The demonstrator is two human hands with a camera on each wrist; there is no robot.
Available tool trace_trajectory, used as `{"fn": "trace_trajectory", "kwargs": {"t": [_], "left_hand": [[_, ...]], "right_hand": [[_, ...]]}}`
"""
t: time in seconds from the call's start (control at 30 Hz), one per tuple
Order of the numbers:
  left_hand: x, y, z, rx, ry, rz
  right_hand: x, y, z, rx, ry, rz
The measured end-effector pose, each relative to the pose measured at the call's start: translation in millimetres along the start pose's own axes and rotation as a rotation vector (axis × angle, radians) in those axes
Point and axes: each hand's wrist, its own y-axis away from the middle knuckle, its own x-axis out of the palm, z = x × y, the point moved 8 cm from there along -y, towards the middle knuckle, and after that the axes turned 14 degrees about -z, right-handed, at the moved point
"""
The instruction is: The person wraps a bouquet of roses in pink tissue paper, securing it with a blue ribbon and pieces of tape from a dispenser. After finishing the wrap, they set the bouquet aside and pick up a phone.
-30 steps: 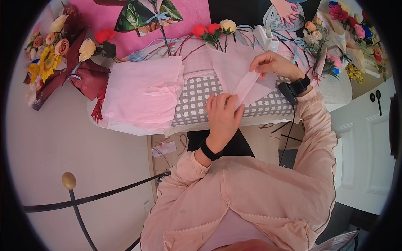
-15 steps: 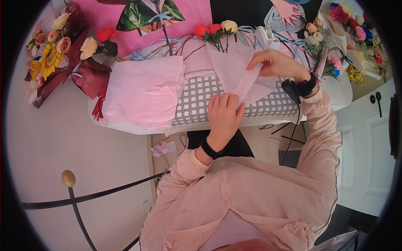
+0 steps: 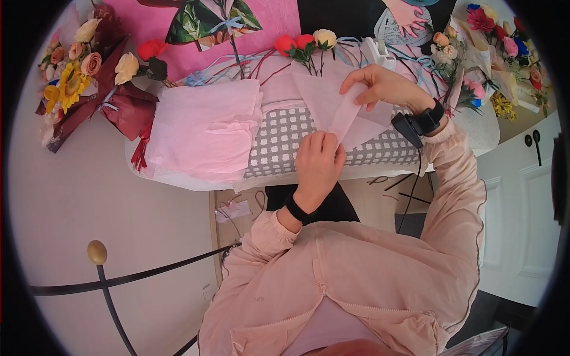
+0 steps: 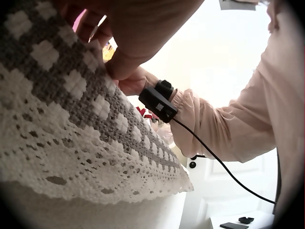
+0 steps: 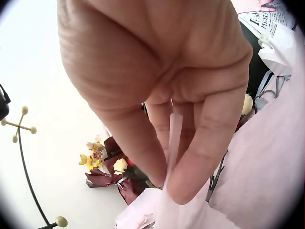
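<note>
A sheet of pale pink wrapping paper (image 3: 319, 101) lies at the table's front, its right side folded over into a narrow strip. My right hand (image 3: 385, 90) pinches the upper part of this fold; in the right wrist view the paper strip (image 5: 175, 138) passes between thumb and fingers. At the paper's lower point, my left hand (image 3: 317, 166) grips it with curled fingers, the thumb on the right side. Two red roses and a cream rose (image 3: 325, 38) lie at the paper's top edge, their stems partly hidden by it.
Left of the paper lies a stack of pink sheets (image 3: 202, 130) on a grey-and-white checked cloth (image 3: 279, 139). Ribbons (image 3: 350, 50) and a white holder (image 3: 377, 54) lie behind. Wrapped bouquets stand left (image 3: 122, 110) and right (image 3: 475, 65). A cable (image 3: 409, 199) hangs from the right wrist.
My right hand has shifted slightly left and away from me, drawing the paper's folded strip with it. The left hand stays at the paper's lower point, nearly still.
</note>
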Motion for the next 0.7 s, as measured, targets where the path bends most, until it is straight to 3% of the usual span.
{"fn": "trace_trajectory", "kwargs": {"t": [0.37, 0.47, 0.57, 0.7], "left_hand": [[-2, 6, 11, 0.015, -0.016, -0.009], [-2, 8, 12, 0.031, -0.013, -0.017], [-2, 9, 11, 0.031, -0.011, -0.013], [-3, 7, 11, 0.013, -0.019, -0.028]], "right_hand": [[-3, -6, 4, -0.083, -0.009, -0.035], [0, -7, 14, -0.223, 0.079, -0.055], [3, -10, 8, -0.155, 0.110, 0.033], [4, -20, 11, -0.244, 0.156, 0.062]]}}
